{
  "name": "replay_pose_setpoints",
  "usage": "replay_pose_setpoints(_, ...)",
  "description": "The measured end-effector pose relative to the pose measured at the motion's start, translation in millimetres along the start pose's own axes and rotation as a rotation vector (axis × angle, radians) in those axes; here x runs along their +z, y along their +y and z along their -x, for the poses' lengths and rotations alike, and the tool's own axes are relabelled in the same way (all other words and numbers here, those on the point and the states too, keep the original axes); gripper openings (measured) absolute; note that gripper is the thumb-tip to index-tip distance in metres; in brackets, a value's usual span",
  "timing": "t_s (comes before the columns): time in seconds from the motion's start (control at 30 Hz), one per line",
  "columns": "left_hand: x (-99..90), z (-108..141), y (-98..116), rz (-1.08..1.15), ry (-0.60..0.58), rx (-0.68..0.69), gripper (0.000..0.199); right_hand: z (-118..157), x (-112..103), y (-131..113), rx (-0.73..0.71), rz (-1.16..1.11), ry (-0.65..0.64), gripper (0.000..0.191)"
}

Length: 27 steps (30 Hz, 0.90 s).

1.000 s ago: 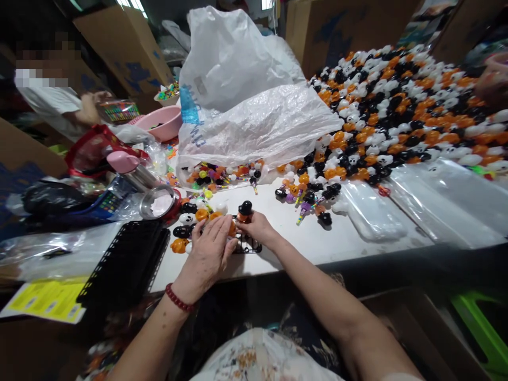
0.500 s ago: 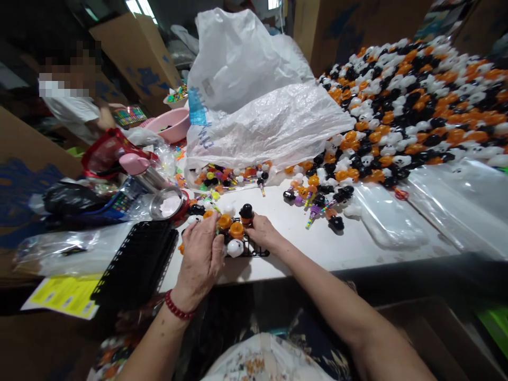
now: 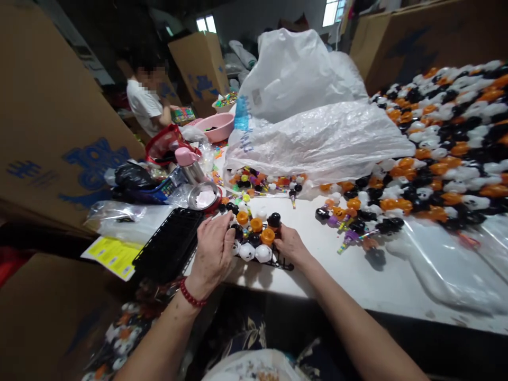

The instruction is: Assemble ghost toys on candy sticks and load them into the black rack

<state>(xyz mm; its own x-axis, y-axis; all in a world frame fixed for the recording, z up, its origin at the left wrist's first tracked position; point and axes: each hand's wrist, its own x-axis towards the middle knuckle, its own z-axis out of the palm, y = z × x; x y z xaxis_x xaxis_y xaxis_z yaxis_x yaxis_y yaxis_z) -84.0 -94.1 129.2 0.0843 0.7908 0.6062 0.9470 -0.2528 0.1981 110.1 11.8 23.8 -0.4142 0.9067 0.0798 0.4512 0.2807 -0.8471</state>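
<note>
Between my hands on the white table is a black plastic rack filled with rows of small black, orange and white figure toys. My left hand, with a red bead bracelet, lies along the rack's left side, fingers stretched out against the toys. My right hand is curled at the right end of the rack, beside a black toy; its fingertips are partly hidden. White toys form the near row, and orange ones sit behind them.
Stacked black racks lie at left beside a metal bowl and pink-lidded flask. A large plastic bag stands behind. A big toy heap and clear bags fill the right. A person works far left.
The view has swung left, so everything appears farther right. My right hand has come away from the top of the black toy, down to the rack's right end. My left hand stays along the left side.
</note>
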Motion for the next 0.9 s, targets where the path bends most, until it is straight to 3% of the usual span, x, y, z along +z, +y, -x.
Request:
replay_pose_setpoints(0.53,-3.5,19,-13,0.045,-0.014,-0.051,0.036,1,5,3,-0.081,0.199,0.003,0.013)
replay_pose_setpoints(0.9,-1.4,26,-18,0.059,-0.019,-0.073,0.036,0,7,9,-0.076,0.117,0.016,0.010)
